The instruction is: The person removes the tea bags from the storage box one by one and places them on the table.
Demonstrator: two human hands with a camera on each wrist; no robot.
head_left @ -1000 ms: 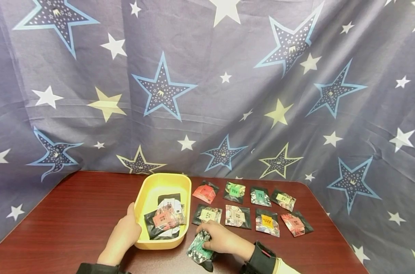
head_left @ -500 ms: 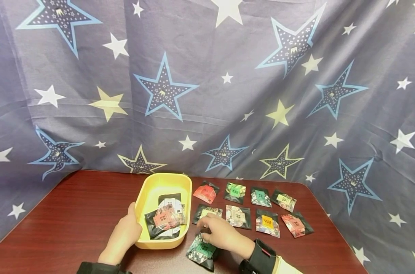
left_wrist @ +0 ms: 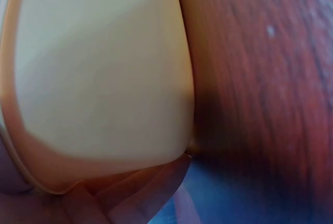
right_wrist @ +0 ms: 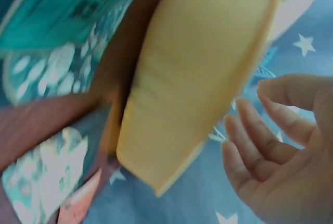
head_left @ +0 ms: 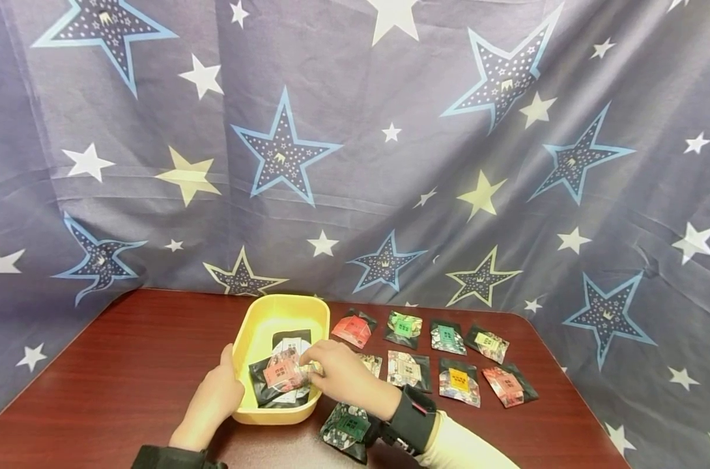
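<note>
I had the left grip [head_left: 213,393] grasping the left wall of the yellow tub [head_left: 267,417], fingers against its outer face. The right grip [head_left: 337,371] was positioned over the tub's right rim, released: fingers loosely bent, nothing visible between them. I could not tell whether its fingertips touched the contents. Inside the tub, a red-labelled sachet [head_left: 280,374] overlapped a white-labelled sachet [head_left: 290,342]. A green-labelled sachet [head_left: 346,426] lay on the table [head_left: 150,365], near the tub's near right corner.

I noted three hazards:
1. The wristband [head_left: 410,423] sat just beside the green-labelled sachet; a low forearm sweep could drag it askew.
2. A slack left grip could let the tub slide if the right grip struck the rim.
3. Fingertips catching the overlapped, slick-looking sachets could shift both together.
</note>
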